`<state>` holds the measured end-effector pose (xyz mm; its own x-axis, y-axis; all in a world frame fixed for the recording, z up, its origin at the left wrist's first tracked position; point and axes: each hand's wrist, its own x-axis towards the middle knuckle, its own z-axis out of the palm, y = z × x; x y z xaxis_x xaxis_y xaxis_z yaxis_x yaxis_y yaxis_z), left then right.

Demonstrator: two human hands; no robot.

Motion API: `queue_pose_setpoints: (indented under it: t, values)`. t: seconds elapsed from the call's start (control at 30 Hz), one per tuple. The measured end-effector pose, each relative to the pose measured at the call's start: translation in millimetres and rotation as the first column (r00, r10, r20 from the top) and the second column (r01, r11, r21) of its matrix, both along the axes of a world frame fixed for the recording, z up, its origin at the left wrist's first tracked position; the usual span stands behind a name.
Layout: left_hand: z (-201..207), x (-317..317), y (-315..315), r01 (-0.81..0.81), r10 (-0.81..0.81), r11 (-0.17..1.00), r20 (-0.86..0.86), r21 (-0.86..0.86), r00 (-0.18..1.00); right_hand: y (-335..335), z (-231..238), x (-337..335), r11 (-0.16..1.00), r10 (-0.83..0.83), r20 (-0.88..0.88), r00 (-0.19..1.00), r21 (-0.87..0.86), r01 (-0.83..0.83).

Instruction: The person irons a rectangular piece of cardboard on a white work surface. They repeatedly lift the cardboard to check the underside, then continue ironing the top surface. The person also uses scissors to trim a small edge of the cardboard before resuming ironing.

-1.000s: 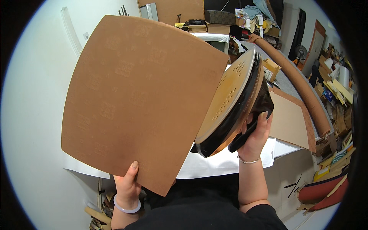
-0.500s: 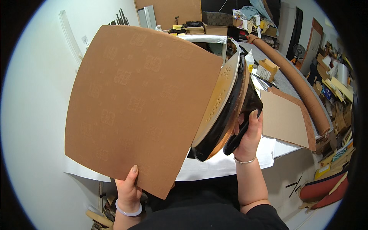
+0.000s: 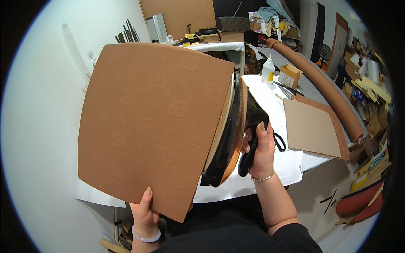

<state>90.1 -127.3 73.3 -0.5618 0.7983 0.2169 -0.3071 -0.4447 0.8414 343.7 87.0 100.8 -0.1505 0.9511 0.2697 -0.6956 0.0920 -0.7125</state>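
In front of me I hold up a large brown panel [image 3: 147,122], its face embossed with faint square patterns. My left hand [image 3: 145,213] pinches its lower edge, thumb on the near face and fingers hidden behind. My right hand [image 3: 262,154] is wrapped round the black handle of a clothes iron [image 3: 230,143]. The iron stands tilted on edge, its soleplate turned toward the back of the panel at the right side. Whether the plate touches the panel is hard to see, since the panel covers most of it.
A white-topped table [image 3: 291,162] lies below. On it are a beige board [image 3: 312,126] over brown material, black-handled scissors [image 3: 279,141], a white squeeze bottle [image 3: 268,69] and a small open carton [image 3: 290,76]. A long brown roll [image 3: 320,88] runs along the right. A white wall [image 3: 38,126] borders the left.
The iron has moved left and turned closer against the panel's back, so less of its soleplate shows. The panel has tilted slightly and its top edge is lower. Both hands keep their grip.
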Motion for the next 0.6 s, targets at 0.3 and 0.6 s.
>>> queue_pose_setpoints:
  t: [0.3, 0.6]
  values:
    - [8.4, -10.5, -4.9, -0.139, 0.140, 0.989, -0.023, 0.040, 0.990, -1.0, -1.4, -0.6, 0.996, -0.071, -0.004, 0.998, -0.047, 0.070]
    - [-9.2, -18.9, -14.0, -0.134, 0.147, 0.989, -0.280, 0.067, 0.949, -1.9, 16.2, 13.6, 0.977, -0.198, 0.015, 0.980, 0.088, 0.196]
